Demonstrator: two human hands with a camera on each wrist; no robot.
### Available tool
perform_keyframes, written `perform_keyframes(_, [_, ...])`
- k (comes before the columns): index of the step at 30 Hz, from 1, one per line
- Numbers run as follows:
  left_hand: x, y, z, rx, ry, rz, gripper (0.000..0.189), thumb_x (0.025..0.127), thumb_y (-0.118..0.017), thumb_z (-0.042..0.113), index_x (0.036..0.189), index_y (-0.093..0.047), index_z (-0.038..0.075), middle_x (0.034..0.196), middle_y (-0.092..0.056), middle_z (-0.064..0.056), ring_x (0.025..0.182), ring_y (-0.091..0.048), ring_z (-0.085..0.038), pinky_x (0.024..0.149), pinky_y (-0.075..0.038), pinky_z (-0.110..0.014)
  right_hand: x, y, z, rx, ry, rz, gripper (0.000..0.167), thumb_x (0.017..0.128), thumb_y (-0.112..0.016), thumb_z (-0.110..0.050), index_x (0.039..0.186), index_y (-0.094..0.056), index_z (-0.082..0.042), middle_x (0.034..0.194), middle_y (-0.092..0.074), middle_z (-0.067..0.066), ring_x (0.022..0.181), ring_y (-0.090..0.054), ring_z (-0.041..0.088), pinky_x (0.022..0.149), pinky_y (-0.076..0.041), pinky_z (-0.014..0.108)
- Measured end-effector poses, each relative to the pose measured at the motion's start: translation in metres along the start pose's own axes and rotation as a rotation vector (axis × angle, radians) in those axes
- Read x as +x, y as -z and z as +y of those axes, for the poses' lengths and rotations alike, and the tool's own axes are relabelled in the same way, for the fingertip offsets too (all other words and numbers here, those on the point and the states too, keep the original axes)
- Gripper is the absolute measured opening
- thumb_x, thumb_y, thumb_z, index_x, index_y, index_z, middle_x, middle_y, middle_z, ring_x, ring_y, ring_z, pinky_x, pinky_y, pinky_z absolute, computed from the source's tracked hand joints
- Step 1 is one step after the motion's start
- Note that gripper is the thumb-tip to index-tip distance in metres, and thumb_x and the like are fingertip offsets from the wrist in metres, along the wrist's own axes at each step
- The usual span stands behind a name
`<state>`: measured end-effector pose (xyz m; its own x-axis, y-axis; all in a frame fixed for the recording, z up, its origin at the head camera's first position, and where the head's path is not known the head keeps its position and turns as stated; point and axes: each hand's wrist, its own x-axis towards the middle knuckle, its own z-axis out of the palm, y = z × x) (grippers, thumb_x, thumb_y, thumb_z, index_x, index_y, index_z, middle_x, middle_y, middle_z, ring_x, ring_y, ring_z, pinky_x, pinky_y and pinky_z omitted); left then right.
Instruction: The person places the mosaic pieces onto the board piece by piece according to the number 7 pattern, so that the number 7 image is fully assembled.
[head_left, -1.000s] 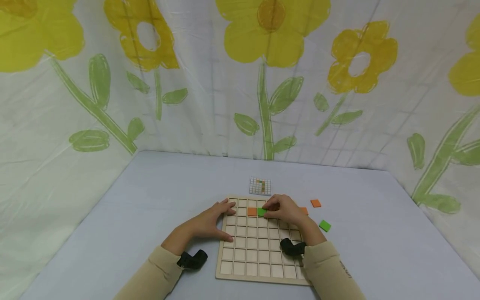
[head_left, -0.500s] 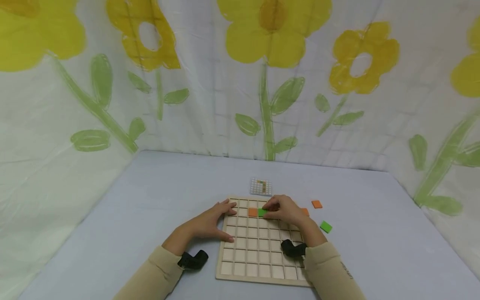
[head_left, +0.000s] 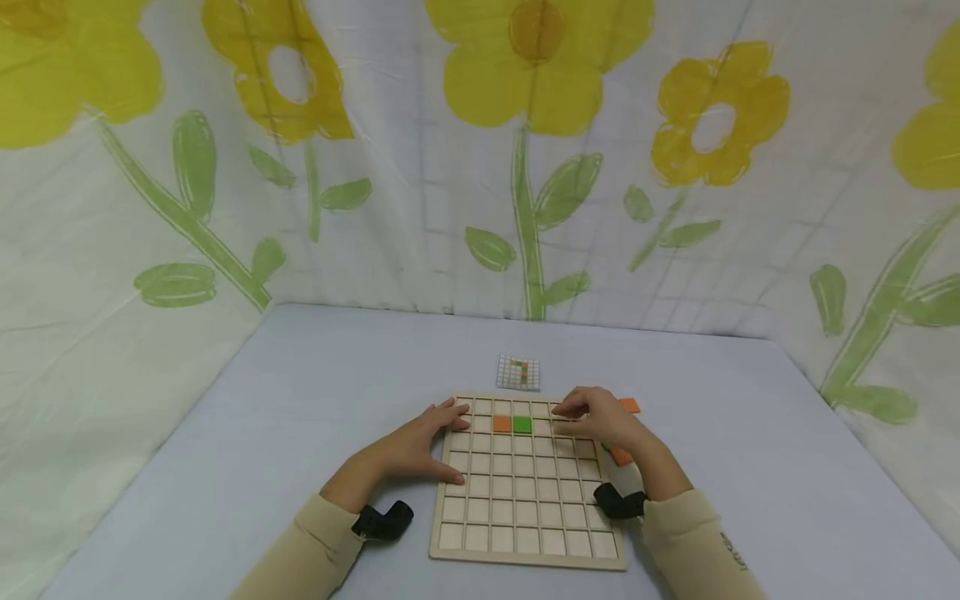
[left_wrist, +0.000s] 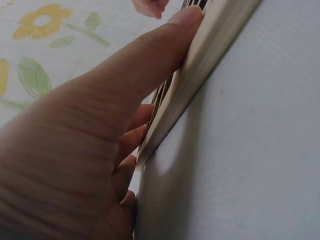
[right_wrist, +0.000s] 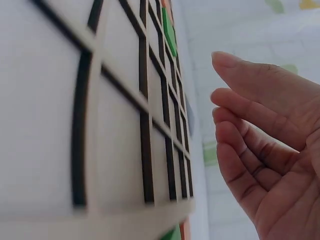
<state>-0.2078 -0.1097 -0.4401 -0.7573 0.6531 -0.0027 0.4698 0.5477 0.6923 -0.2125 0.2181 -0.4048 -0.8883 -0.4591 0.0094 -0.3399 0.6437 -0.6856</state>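
A wooden grid board [head_left: 527, 562] lies flat in front of me, with an orange tile [head_left: 502, 424] and a green tile [head_left: 522, 425] side by side in its second row from the far end. My left hand [head_left: 414, 443] rests on the board's left edge, thumb and fingers spread along it. In the left wrist view, the thumb [left_wrist: 150, 55] lies against the board's rim [left_wrist: 185, 85]. Over the far right cells, my right hand [head_left: 603, 419] hovers with nothing in it. The right wrist view shows its loosely bent fingers [right_wrist: 245, 107] apart from the grid.
A small card [head_left: 517, 372] with a coloured grid pattern lies beyond the board. Right of the board, an orange tile [head_left: 630, 406] and another orange tile [head_left: 621, 456] show partly behind my right hand and forearm. A flower-printed curtain [head_left: 405, 192] hangs behind the table.
My right hand has let go of the green tile, which stays in its cell, and has moved right. The left hand keeps its place on the board.
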Motion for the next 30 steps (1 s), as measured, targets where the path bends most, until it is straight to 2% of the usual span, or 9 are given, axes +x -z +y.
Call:
perform_keyframes(5, [0.001,-0.001,0.000,0.001,0.013,0.001,0.082,0.067,-0.080,0.045,0.135,-0.046,0.016,0.152,-0.030,-0.002,0.146,-0.007,-0.025,0.120,-0.007,-0.048,-0.017,0.011,0.008,-0.028,-0.032,0.025,0.030,0.081,-0.072,-0.021,0.104,-0.069,-0.002,0.099,-0.064,0.009,0.086,-0.058,0.017,0.072,-0.051,0.024])
perform_keyframes(9, [0.000,-0.001,0.001,0.002,0.022,0.010,0.085,0.066,-0.081,0.045,0.137,-0.044,0.015,0.150,-0.035,-0.002,0.146,-0.008,-0.025,0.120,-0.008,-0.047,-0.030,0.017,0.013,-0.069,-0.063,0.056,0.029,0.079,-0.074,-0.022,0.102,-0.070,-0.004,0.096,-0.064,0.005,0.085,-0.058,0.015,0.072,-0.051,0.023])
perform_keyframes(17, [0.000,-0.001,0.001,0.007,0.008,0.013,0.079,0.066,-0.081,0.044,0.132,-0.049,0.015,0.153,-0.028,-0.003,0.146,-0.008,-0.026,0.120,-0.007,-0.047,-0.049,0.023,0.025,-0.089,-0.141,0.093,0.029,0.076,-0.076,-0.016,0.101,-0.069,-0.003,0.097,-0.066,0.007,0.085,-0.060,0.016,0.070,-0.051,0.022])
perform_keyframes(30, [0.001,-0.001,-0.002,0.025,-0.018,0.005,0.077,0.067,-0.080,0.046,0.131,-0.050,0.013,0.153,-0.027,-0.004,0.146,-0.008,-0.026,0.120,-0.005,-0.048,-0.065,0.025,0.037,-0.105,-0.167,0.086,0.024,0.074,-0.078,-0.017,0.093,-0.069,-0.007,0.093,-0.067,0.001,0.083,-0.057,0.012,0.070,-0.051,0.020])
